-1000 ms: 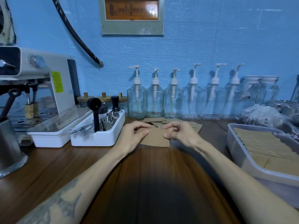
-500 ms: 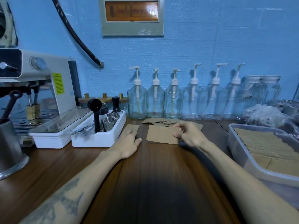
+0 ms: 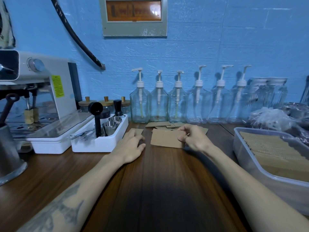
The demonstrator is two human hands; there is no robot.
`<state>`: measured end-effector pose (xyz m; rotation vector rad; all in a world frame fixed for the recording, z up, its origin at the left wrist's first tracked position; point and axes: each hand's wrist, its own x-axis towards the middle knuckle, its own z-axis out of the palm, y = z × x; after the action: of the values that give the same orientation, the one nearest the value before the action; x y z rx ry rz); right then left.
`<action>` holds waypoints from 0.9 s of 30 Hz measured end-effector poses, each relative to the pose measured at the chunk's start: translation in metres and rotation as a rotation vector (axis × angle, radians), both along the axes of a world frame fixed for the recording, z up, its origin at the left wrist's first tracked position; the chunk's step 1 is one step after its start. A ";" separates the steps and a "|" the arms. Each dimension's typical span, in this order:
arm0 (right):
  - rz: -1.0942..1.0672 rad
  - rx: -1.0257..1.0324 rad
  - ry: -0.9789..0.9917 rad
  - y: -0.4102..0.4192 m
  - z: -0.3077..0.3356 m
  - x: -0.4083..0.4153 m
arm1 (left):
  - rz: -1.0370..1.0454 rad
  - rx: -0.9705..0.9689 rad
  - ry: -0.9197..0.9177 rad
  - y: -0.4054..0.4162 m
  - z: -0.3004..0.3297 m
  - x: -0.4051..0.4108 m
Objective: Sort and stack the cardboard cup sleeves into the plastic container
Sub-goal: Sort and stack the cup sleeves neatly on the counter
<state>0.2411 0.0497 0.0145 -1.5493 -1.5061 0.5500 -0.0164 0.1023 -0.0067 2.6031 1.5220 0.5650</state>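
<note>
Blue-painted wall backs a dark wooden bench (image 3: 158, 181). Along the wall stands a row of clear pump bottles (image 3: 158, 104); a coffee machine (image 3: 41, 91) and a white tray (image 3: 100, 141) of tools sit at 10 o'clock.

Flat cardboard sleeves lie at the 12 o'clock position. The nearest sleeve (image 3: 164, 138) lies flat on the bench; further loose sleeves (image 3: 158, 124) lie behind it, near the bottle bases. A small sleeve (image 3: 136, 131) lies partly under the left hand (image 3: 132, 146).

Right hand (image 3: 194, 139): grip pinching the right edge of the nearest sleeve between thumb and curled fingers. Left hand: grip released, fingers extended and resting on the small sleeve.

The plastic container (image 3: 247, 158) stands at 3 o'clock, well apart from the loose sleeves. It already holds a dense row of sleeves (image 3: 270, 153) standing on edge.

Handling assessment: the sleeves appear very light, thin and moderately stiff. They will likely bend or crease under a hard pinch. A flat sleeve is hard to lift from a smooth bench; slide it or raise one edge first. Take hold at a short edge, thumb on top. Align edges before inserting into the container row.
</note>
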 end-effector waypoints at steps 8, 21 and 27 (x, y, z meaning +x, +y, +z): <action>-0.002 0.000 -0.027 0.002 -0.001 -0.001 | 0.087 -0.124 0.090 -0.001 -0.001 0.005; 0.007 0.003 -0.054 0.001 0.001 -0.001 | -0.014 0.071 0.018 -0.019 0.011 0.008; -0.007 -0.015 -0.058 -0.003 0.005 -0.002 | 0.089 -0.096 -0.085 -0.017 0.006 0.007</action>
<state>0.2388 0.0462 0.0193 -1.5939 -1.5433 0.5176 -0.0091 0.0854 -0.0007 2.4197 1.6037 0.5867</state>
